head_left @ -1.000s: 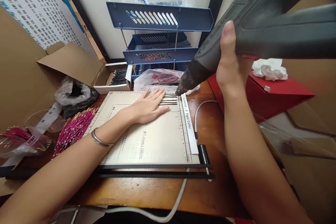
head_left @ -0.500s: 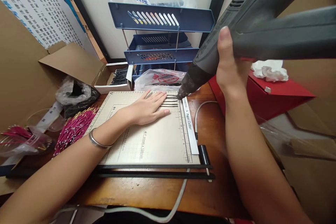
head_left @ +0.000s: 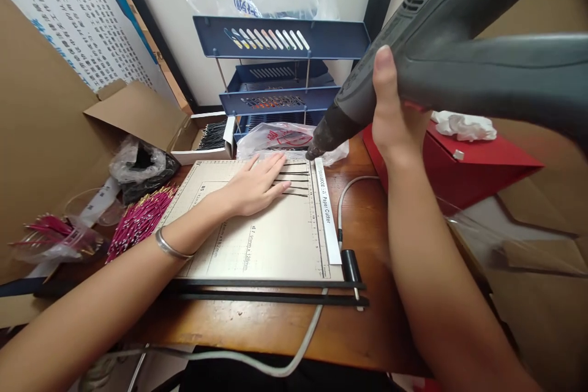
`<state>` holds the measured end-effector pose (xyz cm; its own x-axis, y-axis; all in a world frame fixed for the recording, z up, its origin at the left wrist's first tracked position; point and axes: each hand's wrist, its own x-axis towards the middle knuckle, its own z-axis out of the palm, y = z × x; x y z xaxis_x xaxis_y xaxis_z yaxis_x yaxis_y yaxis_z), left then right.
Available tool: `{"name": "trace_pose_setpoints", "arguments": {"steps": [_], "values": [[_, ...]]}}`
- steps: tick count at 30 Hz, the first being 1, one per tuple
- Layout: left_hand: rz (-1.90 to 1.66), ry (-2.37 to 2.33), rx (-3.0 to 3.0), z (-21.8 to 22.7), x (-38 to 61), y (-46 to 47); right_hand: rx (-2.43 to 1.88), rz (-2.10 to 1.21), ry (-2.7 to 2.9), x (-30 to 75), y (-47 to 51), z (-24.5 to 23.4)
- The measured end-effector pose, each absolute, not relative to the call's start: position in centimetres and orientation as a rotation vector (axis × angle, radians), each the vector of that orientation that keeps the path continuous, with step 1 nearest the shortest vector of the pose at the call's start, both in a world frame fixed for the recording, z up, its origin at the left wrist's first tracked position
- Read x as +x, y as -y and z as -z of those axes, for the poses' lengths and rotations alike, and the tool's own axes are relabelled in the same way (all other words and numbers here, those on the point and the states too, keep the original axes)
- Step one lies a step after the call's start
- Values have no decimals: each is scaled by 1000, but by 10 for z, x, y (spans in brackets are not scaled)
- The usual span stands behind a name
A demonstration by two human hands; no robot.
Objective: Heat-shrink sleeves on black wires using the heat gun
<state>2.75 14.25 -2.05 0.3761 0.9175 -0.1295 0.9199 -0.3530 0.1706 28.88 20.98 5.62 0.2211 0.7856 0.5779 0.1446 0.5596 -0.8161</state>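
Observation:
My right hand (head_left: 399,107) is wrapped round the grey handle of a heat gun (head_left: 367,89), whose nozzle points down at the far right part of a paper cutter board (head_left: 275,239). Flat on that board lies my left hand (head_left: 257,187), fingers spread, pressing on several thin black cords (head_left: 294,187). The cords' ends stick out to the right from under the fingers, close to the nozzle; their other ends are hidden beneath the hand.
Behind the board stand a blue tiered tray rack (head_left: 280,101) and a plastic bag (head_left: 271,138). Magenta sticks (head_left: 138,220) and an open carton (head_left: 184,156) lie left. A red box (head_left: 459,159) is at right. A grey cable (head_left: 305,343) crosses the table's front.
The nozzle has moved slightly left and toward the board's far edge. My left hand stays flat on the cords, its thumb nearer them. The whole view has shifted a little.

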Motion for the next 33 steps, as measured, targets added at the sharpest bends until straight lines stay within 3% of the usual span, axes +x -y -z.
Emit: {"name": "trace_pose_setpoints", "arguments": {"steps": [7, 13, 25, 33], "values": [[110, -1575, 2422, 24, 26, -145, -904, -519, 1353, 296, -212, -55], [-169, -1513, 2462, 17, 18, -127, -898, -632, 1326, 299, -209, -64], [-727, -2224, 2172, 4, 21, -146, -819, -502, 1227, 292, -198, -68], [-441, -2055, 2295, 13, 31, -130, -835, -640, 1331, 295, -190, -72]]}}
